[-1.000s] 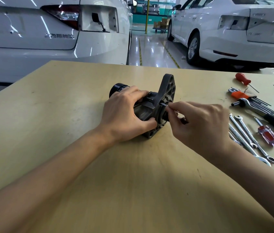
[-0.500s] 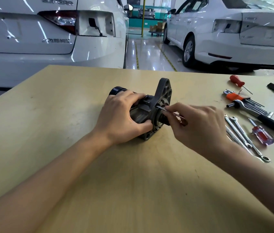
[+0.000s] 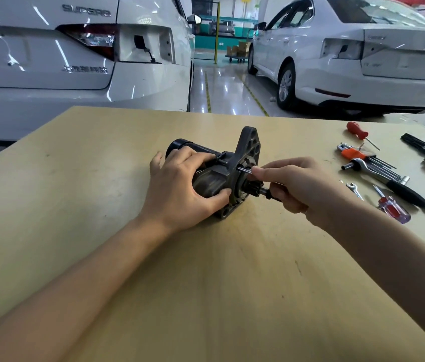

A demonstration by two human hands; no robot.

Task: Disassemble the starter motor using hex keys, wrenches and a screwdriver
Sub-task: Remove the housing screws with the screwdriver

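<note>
Fingers [image 3: 258,173] of our right hand [image 3: 302,186] pinch hex key [image 3: 244,170], re-seated higher in starter motor [image 3: 222,176] flange since half-second ago. Our left hand [image 3: 180,189] clamps motor body on table [image 3: 101,178]. We judge bolt loosening ongoing.

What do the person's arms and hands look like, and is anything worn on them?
Both forearms are bare up to the frame edge: no sleeves show. The left hand and the right hand wear no gloves, and no watch or bracelet shows at either wrist. No ring can be made out.
</note>
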